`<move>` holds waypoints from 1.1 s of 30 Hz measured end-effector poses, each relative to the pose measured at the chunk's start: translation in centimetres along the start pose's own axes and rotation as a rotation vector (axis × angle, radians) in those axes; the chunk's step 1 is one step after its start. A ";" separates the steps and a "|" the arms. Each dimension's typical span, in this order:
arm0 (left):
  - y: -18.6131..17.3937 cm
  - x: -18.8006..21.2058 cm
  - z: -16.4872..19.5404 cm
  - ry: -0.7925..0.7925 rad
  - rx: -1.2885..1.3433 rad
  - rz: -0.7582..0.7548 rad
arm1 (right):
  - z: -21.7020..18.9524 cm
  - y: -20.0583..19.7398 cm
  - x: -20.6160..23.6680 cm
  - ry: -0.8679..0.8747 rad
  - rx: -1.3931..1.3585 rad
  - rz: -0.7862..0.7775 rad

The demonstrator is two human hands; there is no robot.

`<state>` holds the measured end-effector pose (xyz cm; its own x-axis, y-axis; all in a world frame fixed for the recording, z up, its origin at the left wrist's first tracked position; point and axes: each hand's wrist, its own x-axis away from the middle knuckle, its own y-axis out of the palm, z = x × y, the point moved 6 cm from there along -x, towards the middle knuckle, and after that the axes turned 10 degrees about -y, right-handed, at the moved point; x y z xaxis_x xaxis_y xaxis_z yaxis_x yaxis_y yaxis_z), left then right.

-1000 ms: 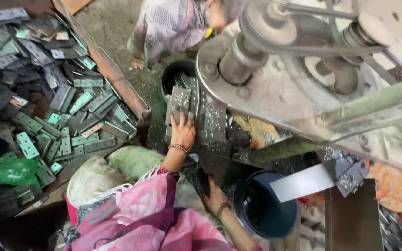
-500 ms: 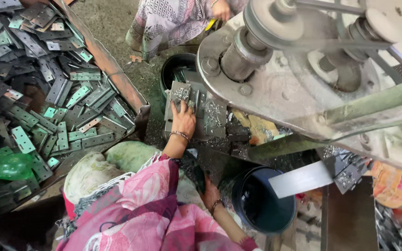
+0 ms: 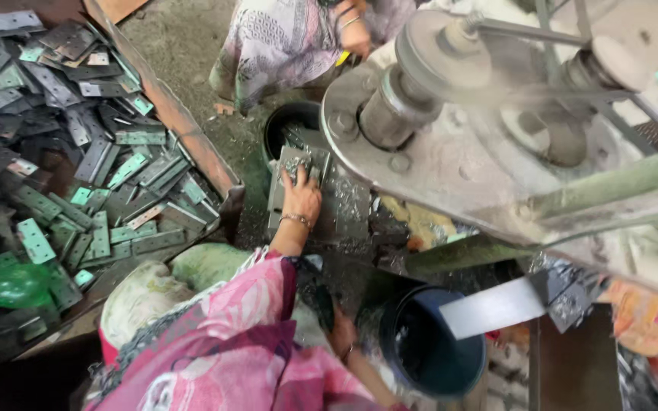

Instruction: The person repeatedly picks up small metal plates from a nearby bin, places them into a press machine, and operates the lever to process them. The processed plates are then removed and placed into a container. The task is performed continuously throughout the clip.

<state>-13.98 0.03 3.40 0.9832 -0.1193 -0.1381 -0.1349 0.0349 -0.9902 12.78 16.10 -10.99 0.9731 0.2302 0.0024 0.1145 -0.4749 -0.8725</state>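
My left hand, a bangle on its wrist, reaches forward onto a grey metal tray under the machine. Its fingers are spread over a heap of small shiny metal pieces at the tray's far end. My right hand is low and close to my pink sleeve, beside a dark blue bucket. It grips a dark flat piece that sticks up from it. The sleeve partly hides this hand.
A wooden crate of several grey and green metal hinge plates fills the left. A large belt-driven press machine looms on the right. A black bucket stands beyond the tray. Another person crouches at the top. A green sack lies by my knee.
My left hand has slid farther along the tray onto the heap of small pieces. My right hand has stayed low beside the blue bucket.
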 end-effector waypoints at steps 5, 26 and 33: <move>0.8 0.4 0.2 0.031 0.046 -0.046 | -0.8 -2.7 0.5 -0.108 0.083 0.060; -4.0 15.9 0.5 0.281 0.001 0.254 | -4.9 -9.7 -2.4 0.134 0.119 -0.307; -5.7 16.4 -1.8 -0.090 0.792 0.284 | -1.6 -12.8 -6.0 -0.047 -0.150 0.228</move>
<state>2.74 -3.90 6.70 0.9355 0.0776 -0.3448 -0.2855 0.7410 -0.6078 5.78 19.43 0.99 0.9671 0.1404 -0.2120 -0.0752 -0.6386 -0.7659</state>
